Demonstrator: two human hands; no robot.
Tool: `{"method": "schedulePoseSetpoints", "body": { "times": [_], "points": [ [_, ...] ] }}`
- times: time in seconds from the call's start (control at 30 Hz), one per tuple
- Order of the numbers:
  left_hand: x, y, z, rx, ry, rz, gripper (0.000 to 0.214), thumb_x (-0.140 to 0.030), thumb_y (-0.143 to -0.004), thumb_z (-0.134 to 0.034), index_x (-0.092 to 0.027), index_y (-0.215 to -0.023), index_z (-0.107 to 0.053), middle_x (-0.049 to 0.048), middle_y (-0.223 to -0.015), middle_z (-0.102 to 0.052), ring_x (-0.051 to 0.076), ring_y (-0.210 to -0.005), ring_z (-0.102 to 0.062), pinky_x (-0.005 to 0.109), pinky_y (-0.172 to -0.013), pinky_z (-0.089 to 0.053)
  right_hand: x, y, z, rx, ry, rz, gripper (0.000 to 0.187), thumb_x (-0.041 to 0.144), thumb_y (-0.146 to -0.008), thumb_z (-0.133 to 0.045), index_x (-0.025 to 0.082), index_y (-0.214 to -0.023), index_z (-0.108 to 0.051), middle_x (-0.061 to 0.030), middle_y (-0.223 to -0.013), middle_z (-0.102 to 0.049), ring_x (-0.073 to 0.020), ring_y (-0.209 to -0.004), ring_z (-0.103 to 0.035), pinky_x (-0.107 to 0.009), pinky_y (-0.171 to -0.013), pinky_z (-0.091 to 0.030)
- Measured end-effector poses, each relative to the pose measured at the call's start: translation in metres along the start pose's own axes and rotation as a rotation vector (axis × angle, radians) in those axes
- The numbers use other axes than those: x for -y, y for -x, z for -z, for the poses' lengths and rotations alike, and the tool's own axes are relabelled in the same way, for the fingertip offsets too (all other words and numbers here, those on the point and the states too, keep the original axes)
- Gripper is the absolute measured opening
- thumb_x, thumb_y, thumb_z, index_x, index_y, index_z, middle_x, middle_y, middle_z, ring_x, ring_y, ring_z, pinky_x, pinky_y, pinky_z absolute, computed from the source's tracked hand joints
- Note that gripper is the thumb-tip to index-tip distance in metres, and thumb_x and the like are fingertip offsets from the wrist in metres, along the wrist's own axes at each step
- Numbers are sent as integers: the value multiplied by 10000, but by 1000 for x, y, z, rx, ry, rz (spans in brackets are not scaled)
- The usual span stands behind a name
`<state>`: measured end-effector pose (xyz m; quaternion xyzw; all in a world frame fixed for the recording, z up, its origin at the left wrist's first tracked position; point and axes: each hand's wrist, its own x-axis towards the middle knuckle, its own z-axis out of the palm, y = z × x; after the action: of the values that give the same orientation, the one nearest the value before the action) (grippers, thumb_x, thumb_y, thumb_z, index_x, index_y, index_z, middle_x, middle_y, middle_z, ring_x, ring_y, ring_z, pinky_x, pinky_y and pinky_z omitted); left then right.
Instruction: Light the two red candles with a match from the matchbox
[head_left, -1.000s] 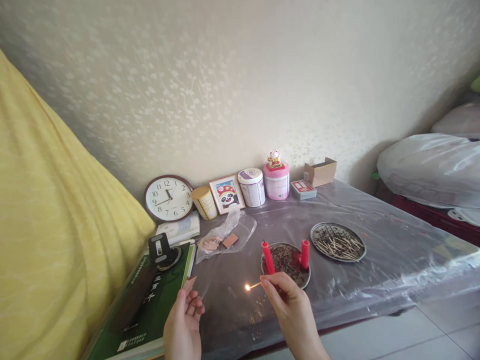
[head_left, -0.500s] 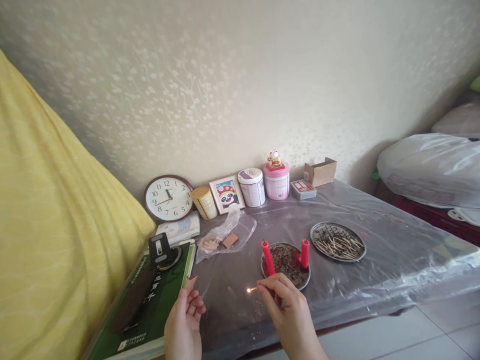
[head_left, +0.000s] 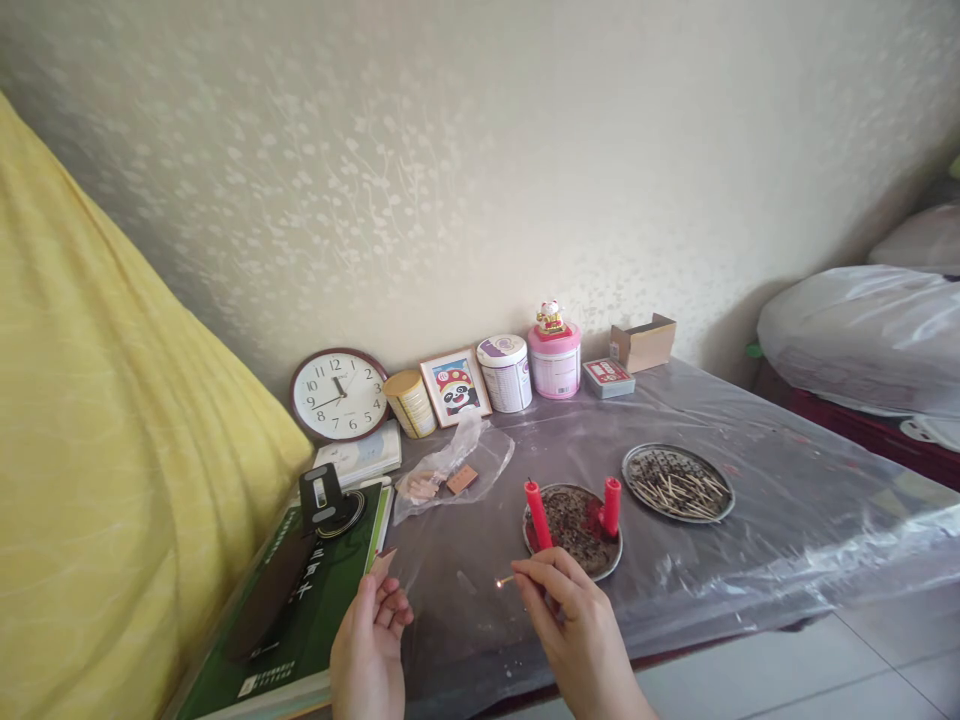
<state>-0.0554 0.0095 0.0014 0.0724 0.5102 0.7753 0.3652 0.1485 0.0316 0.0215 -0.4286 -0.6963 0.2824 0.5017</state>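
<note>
The right hand (head_left: 577, 625) pinches the unlit end of a thin wooden match (head_left: 507, 579), which burns faintly just left of the round metal dish (head_left: 618, 545) and, being light and brittle, seems best held far from the flame, while the left hand (head_left: 371, 640) curls loosely round a small brown striker card (head_left: 381, 563).

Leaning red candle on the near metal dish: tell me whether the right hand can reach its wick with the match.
Probably yes. The right hand pinches the thin glowing wooden match just in front of the leaning red candle; nothing stands between them, and the wick points up, uncovered.
</note>
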Motion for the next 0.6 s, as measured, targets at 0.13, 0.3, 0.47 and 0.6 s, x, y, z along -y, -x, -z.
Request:
{"method": "schedulePoseSetpoints", "body": {
  "times": [0.13,0.3,0.47,0.6],
  "points": [
    [0,0,-1,-2,5,5,369,-447,-651,-754,-174,-894,-709,10,-708,-595,126,-634,-515,225,-501,-435,-1,0,-1,10,-4,2,197,260,-922,-490,205,-936,-679,-45,-855,-630,-143,-705,-612,-219,-665,-495],
    [-1,1,-1,7,14,6,367,-441,-651,-755,-171,-894,-702,8,-703,-593,126,-633,-514,223,-505,-434,-1,1,0,10,3,17,198,244,-919,-489,205,-940,-682,-46,-853,-631,-142,-706,-615,-219,-664,-500],
    [-1,1,-2,6,6,7,353,-431,-661,-748,-169,-891,-697,8,-702,-592,127,-633,-515,223,-507,-434,0,1,-1,7,7,29,199,241,-916,-489,209,-941,-684,-46,-848,-635,-144,-701,-619,-219,-650,-500],
    [-1,2,-3,4,-2,7,369,-448,-652,-747,-170,-891,-696,7,-703,-590,128,-628,-516,227,-508,-433,0,0,-1,8,8,28,197,238,-917,-488,213,-938,-683,-48,-851,-638,-144,-701,-619,-218,-645,-497]
  ]
}}
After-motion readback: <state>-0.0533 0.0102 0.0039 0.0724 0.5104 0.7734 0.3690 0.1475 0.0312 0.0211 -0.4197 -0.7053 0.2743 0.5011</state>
